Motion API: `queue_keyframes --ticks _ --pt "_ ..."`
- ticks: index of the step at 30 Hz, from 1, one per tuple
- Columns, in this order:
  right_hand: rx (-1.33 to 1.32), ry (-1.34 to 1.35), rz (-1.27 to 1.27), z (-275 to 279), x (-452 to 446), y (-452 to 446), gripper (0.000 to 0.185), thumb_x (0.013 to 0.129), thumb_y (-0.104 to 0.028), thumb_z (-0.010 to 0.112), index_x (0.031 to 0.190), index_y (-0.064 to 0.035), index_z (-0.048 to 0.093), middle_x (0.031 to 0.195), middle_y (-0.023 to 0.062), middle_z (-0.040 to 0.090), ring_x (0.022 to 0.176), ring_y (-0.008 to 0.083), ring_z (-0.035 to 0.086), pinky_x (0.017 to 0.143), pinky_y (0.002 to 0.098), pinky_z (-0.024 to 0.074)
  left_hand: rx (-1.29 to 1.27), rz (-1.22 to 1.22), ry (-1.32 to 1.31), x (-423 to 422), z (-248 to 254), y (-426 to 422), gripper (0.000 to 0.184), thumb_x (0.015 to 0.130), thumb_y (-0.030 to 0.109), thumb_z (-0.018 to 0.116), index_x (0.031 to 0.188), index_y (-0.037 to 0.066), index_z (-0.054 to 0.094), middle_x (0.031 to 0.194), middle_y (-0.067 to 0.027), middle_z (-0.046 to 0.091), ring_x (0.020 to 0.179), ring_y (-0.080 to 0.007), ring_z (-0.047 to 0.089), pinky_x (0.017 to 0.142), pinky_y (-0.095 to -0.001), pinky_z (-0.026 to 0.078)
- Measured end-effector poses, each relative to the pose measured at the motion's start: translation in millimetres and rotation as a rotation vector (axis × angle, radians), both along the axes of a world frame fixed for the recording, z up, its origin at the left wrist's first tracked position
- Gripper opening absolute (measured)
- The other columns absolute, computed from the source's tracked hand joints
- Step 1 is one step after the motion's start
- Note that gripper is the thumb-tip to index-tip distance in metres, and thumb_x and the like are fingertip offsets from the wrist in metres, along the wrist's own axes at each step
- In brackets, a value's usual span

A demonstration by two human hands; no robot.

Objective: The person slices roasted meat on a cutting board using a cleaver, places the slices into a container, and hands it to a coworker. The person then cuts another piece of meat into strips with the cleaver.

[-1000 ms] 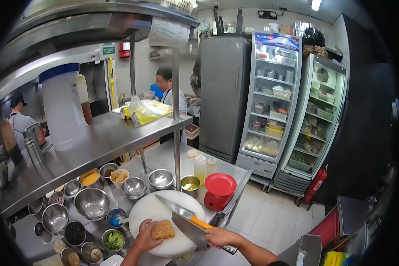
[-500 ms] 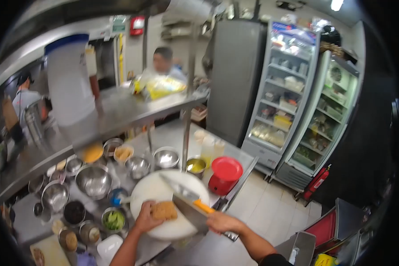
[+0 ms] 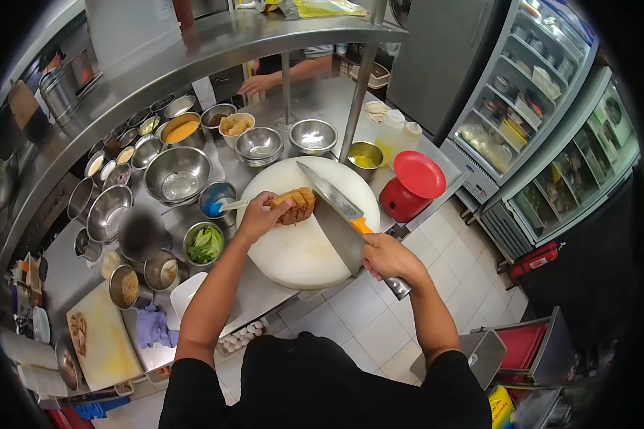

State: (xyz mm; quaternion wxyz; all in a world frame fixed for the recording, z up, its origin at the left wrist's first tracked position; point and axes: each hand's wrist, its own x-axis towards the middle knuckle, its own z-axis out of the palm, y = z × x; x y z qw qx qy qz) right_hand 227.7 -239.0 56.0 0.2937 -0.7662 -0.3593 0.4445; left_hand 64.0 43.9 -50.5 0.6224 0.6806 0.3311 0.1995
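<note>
My left hand (image 3: pixel 263 214) grips a browned block of meat (image 3: pixel 298 206) over the round white cutting board (image 3: pixel 293 254), with the block's scored side turned up. In my right hand (image 3: pixel 390 257) is a cleaver (image 3: pixel 340 239); its broad blade is over the board, close to the meat's right side. A second knife (image 3: pixel 330 193) with an orange handle lies on the board beyond the cleaver, its handle close to my right knuckles. Left of the board stand a steel pot with a blue brush (image 3: pixel 215 207) and a bowl of green leaves (image 3: pixel 204 244).
Steel bowls (image 3: pixel 177 175) and sauce containers crowd the counter's left and back. A red canister (image 3: pixel 411 186) and squeeze bottles (image 3: pixel 389 132) stand to the right. A steel shelf (image 3: pixel 215 53) crosses overhead on posts. Across the counter is another person's hand (image 3: pixel 261 84).
My view has tilted down toward the board. My left hand has turned the meat so its scored side shows. The cleaver stays in my right hand, beside the meat.
</note>
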Motion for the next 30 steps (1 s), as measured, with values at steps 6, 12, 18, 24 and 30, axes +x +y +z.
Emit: queue_keyframes --ticks 6,12,18,24,30 --pt "0.012 -0.005 -0.006 11.8 1.4 9.2 0.024 0.088 -0.014 0.048 0.078 0.0061 0.056 0.066 0.0114 0.06 0.052 0.0192 0.061 0.049 0.036 0.0531 0.257 -0.093 -0.011 -4.1 2.9 -0.7 0.065 0.076 0.023 0.09 0.126 0.001 0.054 0.115 -0.0097 0.062 0.099 -0.0171 0.067 0.081 -0.0297 0.059" --pt "0.056 -0.043 0.022 17.9 -3.6 10.6 0.023 0.088 -0.014 0.049 0.075 0.004 0.056 0.06 0.0099 0.058 0.049 0.0192 0.058 0.047 0.0361 0.0482 0.309 -0.026 -0.128 -9.6 3.7 -9.6 0.066 0.077 0.004 0.085 0.132 0.004 0.049 0.123 -0.0117 0.058 0.097 -0.0177 0.068 0.076 -0.0263 0.058" --pt "0.079 0.013 0.089 36.2 -31.8 19.3 0.017 0.09 -0.011 0.05 0.078 -0.0004 0.055 0.059 0.0072 0.056 0.045 0.0156 0.053 0.043 0.0326 0.044 0.535 0.141 -0.15 -71.0 52.5 -35.4 0.063 0.079 0.007 0.085 0.134 0.003 0.053 0.126 -0.0136 0.059 0.11 -0.0229 0.065 0.075 -0.0293 0.059" --pt "0.065 0.145 0.334 43.1 -121.1 63.5 0.016 0.093 -0.01 0.05 0.079 -0.0041 0.053 0.059 0.0052 0.054 0.044 0.013 0.05 0.042 0.0305 0.0417 0.788 0.424 0.068 -232.5 82.5 -65.0 0.064 0.081 0.016 0.084 0.136 0.003 0.055 0.127 -0.0184 0.061 0.106 -0.0304 0.065 0.084 -0.037 0.058" --pt "0.031 0.155 0.763 5.4 -228.9 123.7 0.015 0.095 -0.018 0.056 0.089 -0.0049 0.057 0.07 0.0033 0.059 0.056 0.0117 0.055 0.049 0.0293 0.0468 0.861 0.732 0.292 -391.4 77.6 -110.7 0.053 0.082 0.024 0.085 0.125 0.001 0.063 0.116 -0.0199 0.068 0.108 -0.0378 0.066 0.092 -0.0426 0.053"
